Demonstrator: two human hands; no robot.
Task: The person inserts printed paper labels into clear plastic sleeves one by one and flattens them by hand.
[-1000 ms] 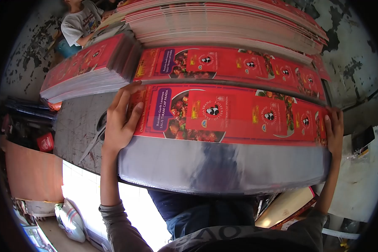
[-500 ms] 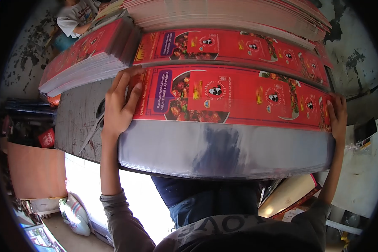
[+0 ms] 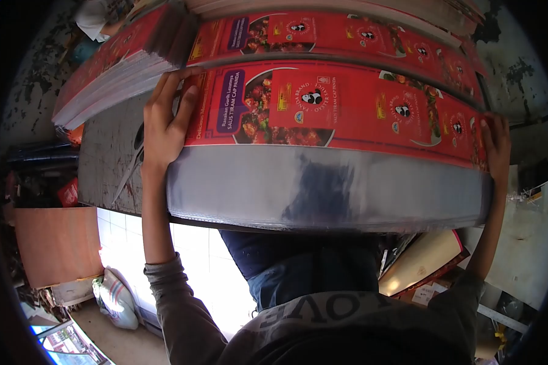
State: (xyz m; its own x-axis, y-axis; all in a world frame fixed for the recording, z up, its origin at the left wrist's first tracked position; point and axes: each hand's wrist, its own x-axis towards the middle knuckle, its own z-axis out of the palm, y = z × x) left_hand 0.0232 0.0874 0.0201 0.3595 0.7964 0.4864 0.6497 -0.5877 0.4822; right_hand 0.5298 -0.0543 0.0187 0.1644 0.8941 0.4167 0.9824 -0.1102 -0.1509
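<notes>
A wide stack of red printed sheets [image 3: 359,115] with a clear plastic front strip [image 3: 243,185] lies in front of me at the table's near edge. Panda logos and food pictures show on its top sheet. My left hand [image 3: 167,118] is wrapped round the stack's left end, thumb on top and fingers along the far left corner. At the right end my right hand [image 3: 498,146] grips the stack with its fingers on the edge. The undersides of both hands are hidden. Scissors [image 3: 128,173] lie on the table just left of my left wrist.
Behind it sits another red printed stack [image 3: 329,36], with more sheets beyond. A stack [image 3: 119,67] stands at the left on the dark scratched table [image 3: 103,152]. Below are a brown board [image 3: 58,246] and a white sack [image 3: 117,298]. Another person's arm [image 3: 112,27] shows at upper left.
The view has tilted, so the stacks and table sit higher in the picture. Both hands keep the same hold on the stack's ends.
</notes>
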